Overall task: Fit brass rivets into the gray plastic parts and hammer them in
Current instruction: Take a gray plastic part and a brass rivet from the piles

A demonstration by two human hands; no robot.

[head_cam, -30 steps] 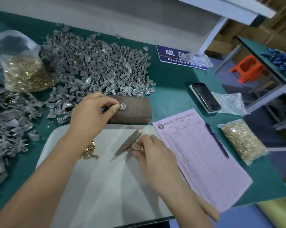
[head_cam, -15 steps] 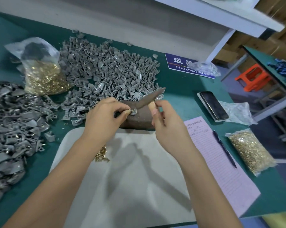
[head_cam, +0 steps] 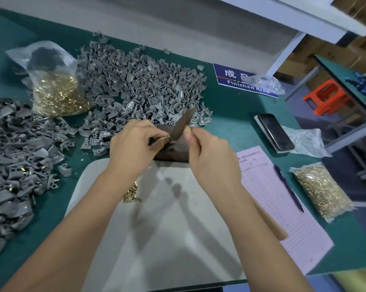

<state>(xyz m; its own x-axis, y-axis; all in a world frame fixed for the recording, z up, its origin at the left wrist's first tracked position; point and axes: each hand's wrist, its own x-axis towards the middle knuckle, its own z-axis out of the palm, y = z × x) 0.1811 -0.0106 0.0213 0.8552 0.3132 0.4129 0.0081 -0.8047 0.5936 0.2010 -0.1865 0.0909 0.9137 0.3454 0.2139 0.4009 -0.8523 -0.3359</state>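
Note:
My left hand (head_cam: 133,146) pinches a gray plastic part on top of a dark metal block (head_cam: 173,151); the part is almost hidden by my fingers. My right hand (head_cam: 211,159) grips the handle of a small hammer (head_cam: 183,123), whose dark head tilts up and to the right over the block. A few loose brass rivets (head_cam: 131,192) lie on the white mat (head_cam: 167,228) under my left forearm. A big heap of gray plastic parts (head_cam: 140,85) covers the table behind the block.
A second pile of gray parts (head_cam: 18,157) lies at the left. Bags of brass rivets stand at back left (head_cam: 58,95) and front right (head_cam: 323,190). A phone (head_cam: 274,131), a pink form (head_cam: 276,203) with a pen (head_cam: 288,186) and a blue sign (head_cam: 238,81) lie right.
My right hand lifted the hammer from the mat to the block. In the last half second the hammer head has swung steeper above the part. My left hand stays on the part.

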